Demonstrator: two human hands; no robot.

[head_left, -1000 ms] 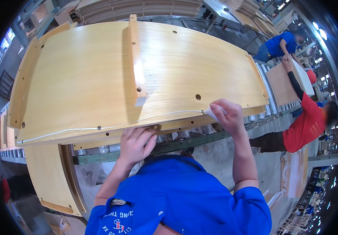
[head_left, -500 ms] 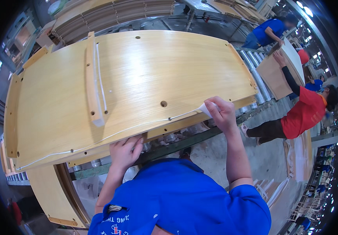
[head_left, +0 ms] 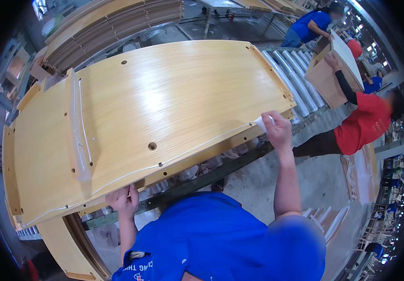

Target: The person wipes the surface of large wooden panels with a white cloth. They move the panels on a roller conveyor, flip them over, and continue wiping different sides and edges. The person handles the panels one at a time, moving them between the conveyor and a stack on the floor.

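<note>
While your R hand (head_left: 277, 131) pinches a white cone-shaped bag (head_left: 261, 122), fingers closed round it, its tip sits by the near edge of the pale wooden panel (head_left: 188, 89), prob. so the thin white line (head_left: 206, 145) hugs that edge. Panel's mid-frame, face up, w/ a second board (head_left: 206, 155) showing under its near edge. Your L hand (head_left: 123, 200), lower left of centre, is half curled at that edge, prob. steadying; fingertips hidden, can't tell if it's gripping. In the way: a raised crossbar (head_left: 74, 126) at left, plus an end rail (head_left: 273, 70) toward upper right, just past your R hand. Rollers (head_left: 288, 79) run off upper right; there a co-worker in red (head_left: 368, 124) & one in blue (head_left: 309, 28) handle a box (head_left: 326, 77). Stacked boards (head_left: 113, 28), upper left.
</note>
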